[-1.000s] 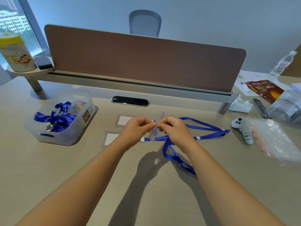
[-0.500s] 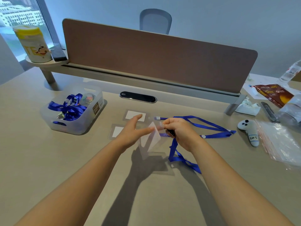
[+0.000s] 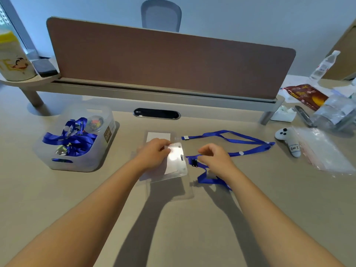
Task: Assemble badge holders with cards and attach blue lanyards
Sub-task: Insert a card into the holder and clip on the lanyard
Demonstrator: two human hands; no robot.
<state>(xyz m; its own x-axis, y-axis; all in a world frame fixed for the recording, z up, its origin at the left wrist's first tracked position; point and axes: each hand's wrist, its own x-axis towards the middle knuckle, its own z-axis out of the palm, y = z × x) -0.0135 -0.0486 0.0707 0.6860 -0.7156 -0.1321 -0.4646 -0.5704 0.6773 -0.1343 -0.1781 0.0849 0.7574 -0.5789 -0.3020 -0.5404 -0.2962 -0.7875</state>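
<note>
- Head view, the surface: I look down on a pale beige desk [image 3: 192, 228], both bare forearms reaching in from the bottom edge and throwing dark shadows across it.
- A brown divider panel [image 3: 169, 60] runs along the far side on a grey rail; a grey chair back [image 3: 161, 15] shows behind it against a light blue wall, and a dark oval cable port [image 3: 157, 113] sits just below the rail.
- My left hand [image 3: 154, 154] pinches the top corner of a clear badge holder [image 3: 176, 162] with a white card inside, held tilted just over the desk.
- My right hand [image 3: 216, 157] has its fingers curled, pinching the blue lanyard [image 3: 250, 140] near its black clip [image 3: 193, 162], just beside the holder's slotted edge; the strap loops away to the right on the desk.
- A second holder with card [image 3: 159, 136] lies flat beyond the left hand.
- A clear bin [image 3: 77, 164] at left holds more blue lanyards.
- Writing: a white controller [image 3: 289, 141] at right carries a handwritten tag that seems to read "Hoo 5"; I cannot be sure. The bin's brown label [image 3: 107, 134] is too small to read.
- A yellow-lidded canister [image 3: 13, 58] with a cartoon figure stands far left; a red packet [image 3: 306, 95], a water bottle [image 3: 324, 65] and a clear plastic bag [image 3: 325, 151] lie at right.
</note>
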